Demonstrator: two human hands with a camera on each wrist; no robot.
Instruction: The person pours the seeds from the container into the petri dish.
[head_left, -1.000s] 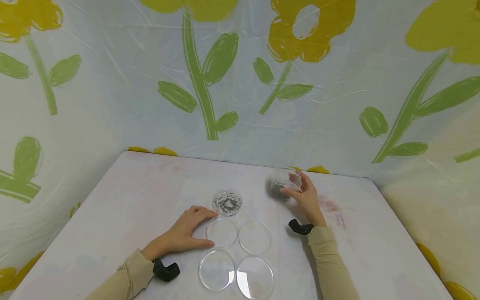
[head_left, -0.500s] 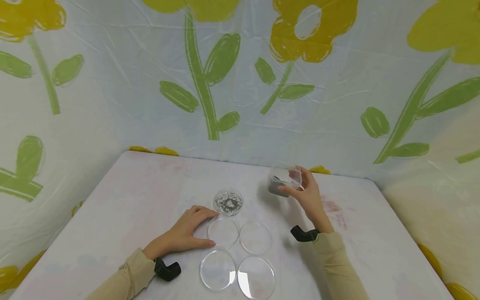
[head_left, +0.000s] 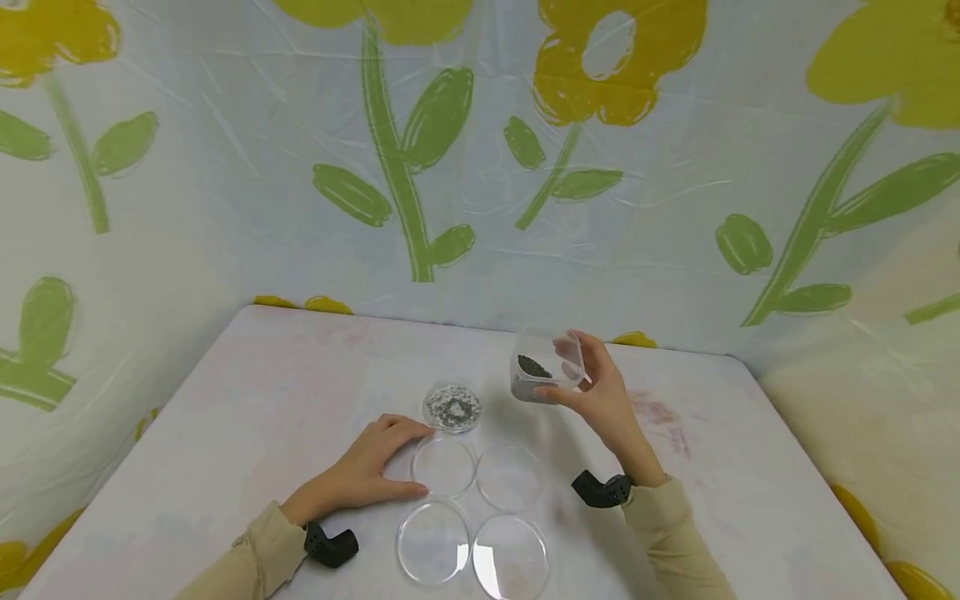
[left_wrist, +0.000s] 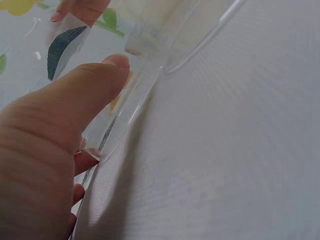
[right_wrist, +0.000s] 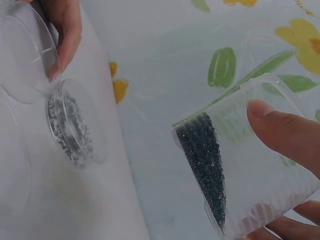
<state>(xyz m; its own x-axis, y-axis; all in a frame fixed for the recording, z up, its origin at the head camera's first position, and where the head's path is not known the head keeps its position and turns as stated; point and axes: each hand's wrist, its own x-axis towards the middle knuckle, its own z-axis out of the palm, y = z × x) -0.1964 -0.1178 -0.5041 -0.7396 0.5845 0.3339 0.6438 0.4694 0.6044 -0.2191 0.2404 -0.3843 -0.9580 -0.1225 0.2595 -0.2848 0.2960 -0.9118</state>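
Note:
My right hand (head_left: 592,387) grips a clear plastic tub (head_left: 543,375), lifted above the table and tilted. Dark fine granules (right_wrist: 202,165) lie slanted in the tub's lower part, seen best in the right wrist view. My left hand (head_left: 367,467) rests at the left side of a clear petri dish (head_left: 444,467), thumb and index finger spanning its rim. Just behind that dish stands another petri dish (head_left: 452,407) with dark granules scattered over its bottom. To its right is a third clear dish (head_left: 510,477), under the tub's shadow.
Two more clear round dishes or lids lie nearer me, a left one (head_left: 433,542) and a right one (head_left: 512,557) that reflects light. The pale table (head_left: 300,375) ends at a flower-printed curtain (head_left: 480,250) behind and at both sides.
My right hand has moved the tub left and lifted it, and the granules inside now show through its tilted opening. My left hand and the dishes have stayed put.

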